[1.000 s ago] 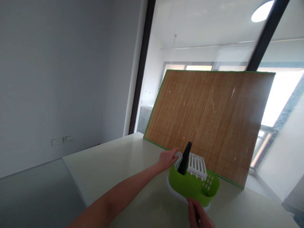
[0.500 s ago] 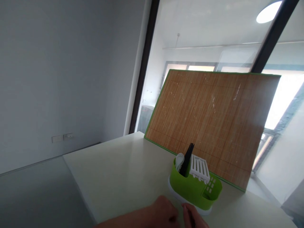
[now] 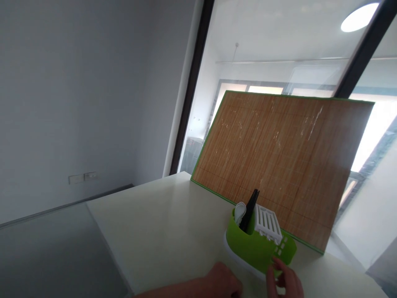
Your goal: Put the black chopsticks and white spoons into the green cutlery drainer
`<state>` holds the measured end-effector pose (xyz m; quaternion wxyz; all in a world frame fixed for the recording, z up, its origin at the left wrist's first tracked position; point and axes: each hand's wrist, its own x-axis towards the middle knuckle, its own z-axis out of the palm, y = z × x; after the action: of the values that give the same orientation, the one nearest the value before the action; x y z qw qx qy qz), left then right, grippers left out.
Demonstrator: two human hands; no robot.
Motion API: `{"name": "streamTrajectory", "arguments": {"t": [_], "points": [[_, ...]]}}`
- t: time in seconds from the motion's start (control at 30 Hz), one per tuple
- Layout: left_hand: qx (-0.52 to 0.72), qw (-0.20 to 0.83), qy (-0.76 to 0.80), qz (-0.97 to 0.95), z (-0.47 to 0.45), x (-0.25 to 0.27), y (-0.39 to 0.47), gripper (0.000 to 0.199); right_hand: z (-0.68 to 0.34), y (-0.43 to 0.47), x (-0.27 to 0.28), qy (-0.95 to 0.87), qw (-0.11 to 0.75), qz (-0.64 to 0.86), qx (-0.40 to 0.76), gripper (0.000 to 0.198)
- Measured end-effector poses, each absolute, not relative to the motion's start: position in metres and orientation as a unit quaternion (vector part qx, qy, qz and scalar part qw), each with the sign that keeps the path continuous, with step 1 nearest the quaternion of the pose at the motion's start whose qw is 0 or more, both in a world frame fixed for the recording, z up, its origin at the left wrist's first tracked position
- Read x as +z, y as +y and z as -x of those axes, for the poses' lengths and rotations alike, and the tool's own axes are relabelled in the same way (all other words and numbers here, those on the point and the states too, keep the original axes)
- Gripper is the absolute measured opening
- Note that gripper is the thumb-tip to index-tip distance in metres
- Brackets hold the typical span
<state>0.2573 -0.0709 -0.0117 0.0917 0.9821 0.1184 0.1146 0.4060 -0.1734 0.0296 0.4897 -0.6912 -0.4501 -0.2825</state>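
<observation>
A green cutlery caddy (image 3: 248, 246) with a white base stands on the white table. White spoons (image 3: 240, 212) and black chopsticks (image 3: 249, 209) poke up from its left compartment. A slotted white rack (image 3: 268, 223) sits across its middle. My right hand (image 3: 287, 283) is at the caddy's front right, by the low right compartment, with its thumb and fingers apart and nothing visible between them. To the left, low over the table, my left hand (image 3: 223, 281) is curled closed. Its fingertips are hidden, and whatever they hold does not show.
Behind the caddy a bamboo mat with green edging (image 3: 279, 165) leans against a glass partition with dark frames (image 3: 194, 78). The white tabletop (image 3: 161, 236) reaches left to a grey glass-like surface (image 3: 56, 252). A grey wall with sockets (image 3: 83, 177) stands further left.
My right hand has moved right, away from my left hand, to the caddy's right end, and its fingers have spread. My left hand stays curled. The view has shifted slightly.
</observation>
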Motion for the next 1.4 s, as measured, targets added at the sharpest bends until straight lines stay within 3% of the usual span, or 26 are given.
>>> {"name": "streamTrajectory", "arguments": {"t": [0.2, 0.47, 0.6, 0.8, 0.97, 1.4], "points": [[0.107, 0.084, 0.121, -0.983, -0.264, -0.018, -0.067, 0.014, -0.440, -0.171, 0.033, -0.469, 0.387, 0.775, -0.171, 0.055], [0.094, 0.063, 0.141, -0.984, -0.273, -0.031, -0.061, 0.004, -0.438, -0.161, 0.035, -0.519, 0.195, 0.816, -0.165, 0.031], [0.100, 0.071, 0.137, -0.983, -0.270, -0.029, -0.060, 0.007, -0.444, -0.166, 0.038, -0.532, 0.146, 0.817, -0.169, 0.032], [0.119, 0.097, 0.126, -0.980, -0.262, -0.023, -0.061, 0.020, -0.478, -0.190, 0.042, -0.509, 0.203, 0.829, -0.110, 0.031], [0.129, 0.109, 0.143, -0.975, -0.261, -0.021, -0.063, 0.017, -0.538, -0.221, 0.036, -0.492, 0.285, 0.820, -0.062, 0.034], [0.149, 0.140, 0.156, -0.966, -0.260, -0.022, -0.061, 0.016, -0.707, -0.298, 0.017, -0.371, 0.363, 0.851, -0.081, 0.044]]}}
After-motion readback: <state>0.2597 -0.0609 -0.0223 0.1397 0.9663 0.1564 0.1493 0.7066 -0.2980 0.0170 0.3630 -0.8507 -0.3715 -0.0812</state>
